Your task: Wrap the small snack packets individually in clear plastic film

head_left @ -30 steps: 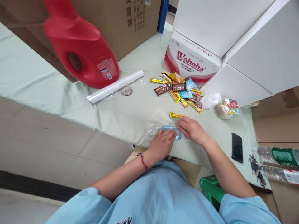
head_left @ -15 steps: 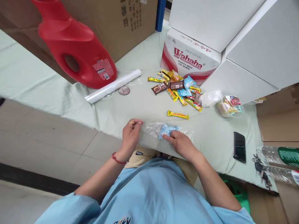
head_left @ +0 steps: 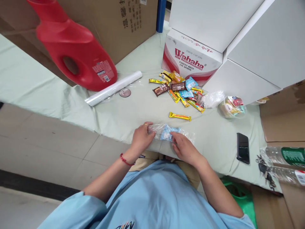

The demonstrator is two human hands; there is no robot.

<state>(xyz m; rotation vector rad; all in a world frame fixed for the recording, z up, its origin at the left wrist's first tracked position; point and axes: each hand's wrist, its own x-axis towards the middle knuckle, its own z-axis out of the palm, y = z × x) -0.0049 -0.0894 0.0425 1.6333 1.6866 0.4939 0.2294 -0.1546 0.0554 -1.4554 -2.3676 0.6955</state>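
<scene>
A blue snack packet (head_left: 165, 133) lies in or under a clear plastic bag (head_left: 156, 128) near the table's front edge; I cannot tell which. At the bag's left end, my left hand (head_left: 142, 137) is closed on the plastic, its thumb in front and fingers behind. My right hand (head_left: 185, 148) rests at the packet's right side, with the index fingertip touching it and the thumb held apart below. Just beyond the hands lies a single yellow snack stick (head_left: 179, 116). Farther back is a pile of wrapped snacks (head_left: 178, 86) in yellow, brown and blue.
A plastic roll (head_left: 114, 88), a metal disc (head_left: 125, 92) and a red jug (head_left: 78, 47) are at left. The Wahaba-style printed carton (head_left: 190, 60) stands behind the snacks. To the right are crumpled plastic (head_left: 213, 99), a snack tub (head_left: 226, 109), a phone (head_left: 243, 148) and keys (head_left: 264, 170).
My left hand has moved right along the plastic, closer to the blue packet. My right hand's index finger has drawn back slightly to the packet's right side, and its thumb now shows apart.
</scene>
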